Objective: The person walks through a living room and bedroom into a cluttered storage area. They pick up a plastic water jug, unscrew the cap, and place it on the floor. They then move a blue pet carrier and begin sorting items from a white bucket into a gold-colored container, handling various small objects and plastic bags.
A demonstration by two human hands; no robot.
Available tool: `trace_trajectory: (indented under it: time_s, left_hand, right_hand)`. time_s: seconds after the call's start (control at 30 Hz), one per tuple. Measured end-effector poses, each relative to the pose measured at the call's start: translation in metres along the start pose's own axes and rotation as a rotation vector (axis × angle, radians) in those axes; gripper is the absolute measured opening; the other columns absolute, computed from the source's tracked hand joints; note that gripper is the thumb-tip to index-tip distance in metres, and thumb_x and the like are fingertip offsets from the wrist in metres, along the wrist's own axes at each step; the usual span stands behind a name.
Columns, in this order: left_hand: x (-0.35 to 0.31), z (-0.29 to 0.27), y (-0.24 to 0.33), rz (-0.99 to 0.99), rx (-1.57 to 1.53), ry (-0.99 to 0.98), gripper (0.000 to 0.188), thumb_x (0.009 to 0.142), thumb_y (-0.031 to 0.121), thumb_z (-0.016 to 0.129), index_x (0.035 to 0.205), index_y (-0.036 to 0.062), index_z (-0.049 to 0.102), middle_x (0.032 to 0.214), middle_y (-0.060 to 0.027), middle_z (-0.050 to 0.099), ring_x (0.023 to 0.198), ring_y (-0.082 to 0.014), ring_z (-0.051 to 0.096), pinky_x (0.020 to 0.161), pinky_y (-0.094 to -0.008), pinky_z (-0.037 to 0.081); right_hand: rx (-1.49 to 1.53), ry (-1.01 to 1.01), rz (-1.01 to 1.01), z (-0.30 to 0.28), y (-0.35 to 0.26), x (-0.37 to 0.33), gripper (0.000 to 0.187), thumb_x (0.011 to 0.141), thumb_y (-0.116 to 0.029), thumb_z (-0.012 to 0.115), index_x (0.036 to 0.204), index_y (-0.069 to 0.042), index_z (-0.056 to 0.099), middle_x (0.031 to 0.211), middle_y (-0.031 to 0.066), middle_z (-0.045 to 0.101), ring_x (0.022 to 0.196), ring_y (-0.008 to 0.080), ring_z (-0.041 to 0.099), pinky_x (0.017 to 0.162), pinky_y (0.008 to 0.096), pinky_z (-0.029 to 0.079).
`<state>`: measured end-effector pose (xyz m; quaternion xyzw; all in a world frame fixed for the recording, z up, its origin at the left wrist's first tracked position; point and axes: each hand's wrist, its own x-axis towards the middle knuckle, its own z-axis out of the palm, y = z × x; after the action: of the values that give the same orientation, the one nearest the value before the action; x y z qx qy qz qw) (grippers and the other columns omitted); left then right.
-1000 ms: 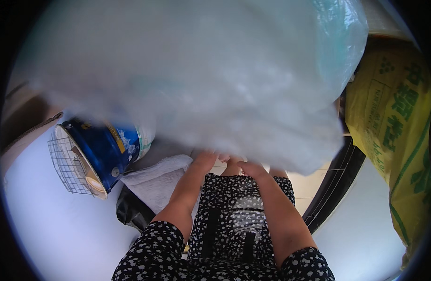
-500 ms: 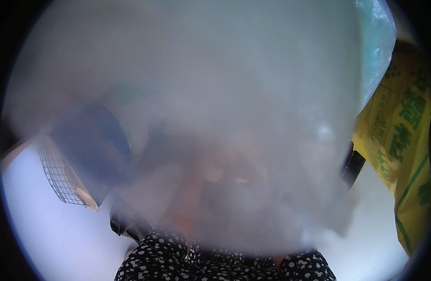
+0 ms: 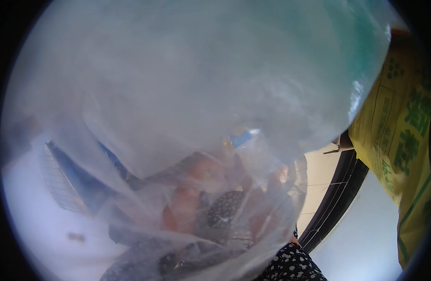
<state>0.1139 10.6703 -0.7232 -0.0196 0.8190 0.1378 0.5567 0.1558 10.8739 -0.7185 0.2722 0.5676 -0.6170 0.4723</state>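
Our left forearm [image 3: 181,206] reaches ahead from below, hazy, and slants inward to our left hand [image 3: 207,167], a soft blur whose fingers we cannot tell apart. Our right forearm [image 3: 266,218] shows more faintly, and we cannot make out where our right hand begins or how its fingers lie.

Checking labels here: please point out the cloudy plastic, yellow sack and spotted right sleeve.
Cloudy plastic [image 3: 192,107], head view: its broad middle.
Yellow sack [image 3: 394,145], head view: middle of its printed side.
Spotted right sleeve [image 3: 295,265], head view: its uncovered part.
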Motion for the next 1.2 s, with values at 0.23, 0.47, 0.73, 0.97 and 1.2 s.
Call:
trace_trajectory:
  time_s: [0.23, 0.47, 0.73, 0.97, 1.2]
  left_hand:
    - [-0.049, -0.047, 0.052, 0.057, -0.413, -0.189, 0.044, 0.086, 0.024, 0.061, 0.127, 0.0104, 0.052, 0.112, -0.0074, 0.060, 0.102, -0.0165, 0.054, 0.090, -0.0296, 0.042]
    - [-0.193, -0.118, 0.130, 0.358, -0.548, -0.230, 0.051, 0.085, 0.012, 0.056, 0.134, 0.0071, 0.044, 0.111, -0.0058, 0.062, 0.103, -0.0188, 0.056, 0.096, -0.0325, 0.041]
    - [-0.403, -0.189, 0.221, 0.944, -0.139, -0.189, 0.080, 0.075, 0.004, 0.055, 0.147, 0.0131, 0.019, 0.134, -0.0070, 0.048, 0.136, -0.0278, 0.027, 0.113, -0.0462, 0.020]
    - [-0.515, -0.241, 0.277, 1.162, 0.296, 0.454, 0.101, 0.068, 0.036, 0.076, 0.147, 0.0173, 0.017, 0.150, -0.0142, 0.016, 0.141, -0.0348, 0.009, 0.109, -0.0597, 0.017]
    - [-0.609, -0.297, 0.330, 0.980, 0.216, 0.810, 0.107, 0.056, 0.051, 0.080, 0.144, 0.0155, 0.029, 0.150, -0.0166, 0.010, 0.138, -0.0432, 0.008, 0.102, -0.0633, 0.024]
  right_hand:
    - [0.424, 0.018, 0.091, -0.016, -0.032, -0.059, 0.085, 0.075, -0.010, 0.069, 0.142, -0.001, 0.018, 0.109, 0.0184, 0.055, 0.065, 0.0149, 0.053, 0.055, 0.0267, 0.043]
    - [0.414, -0.070, 0.021, -0.078, -0.134, -0.232, 0.096, 0.075, -0.014, 0.074, 0.147, -0.002, 0.011, 0.118, 0.0185, 0.050, 0.064, 0.0119, 0.052, 0.051, 0.0240, 0.040]
    - [0.380, -0.263, 0.026, -0.111, -0.205, -0.393, 0.090, 0.079, -0.021, 0.074, 0.146, -0.002, 0.017, 0.119, 0.0139, 0.052, 0.061, 0.0062, 0.045, 0.049, 0.0195, 0.036]
    - [0.621, -0.476, -0.249, -0.105, -0.299, -0.491, 0.069, 0.089, -0.033, 0.062, 0.142, -0.005, 0.028, 0.116, 0.0060, 0.053, 0.082, 0.0105, 0.056, 0.069, 0.0235, 0.047]
    - [0.628, -0.369, -0.415, -0.075, -0.387, -0.582, 0.068, 0.088, -0.034, 0.063, 0.141, -0.007, 0.029, 0.103, 0.0052, 0.057, 0.073, 0.0092, 0.054, 0.060, 0.0207, 0.045]
